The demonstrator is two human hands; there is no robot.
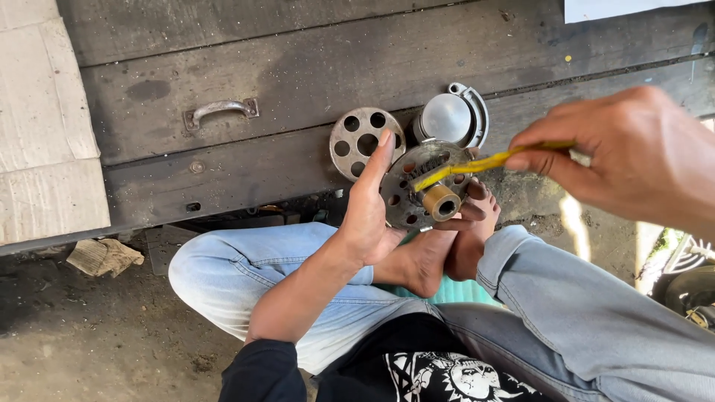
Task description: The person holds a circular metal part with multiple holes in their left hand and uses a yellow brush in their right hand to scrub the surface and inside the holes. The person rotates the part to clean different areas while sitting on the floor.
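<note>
The left hand (370, 216) grips the holed metal disc (424, 186) only by its rim, so the right hand's (633, 160) pinched yellow brush (477, 164) might knock it loose.

I hold a round, holed metal disc (423, 186) with a brass-coloured hub upright; my yellow brush (477, 164) touches its face.
</note>
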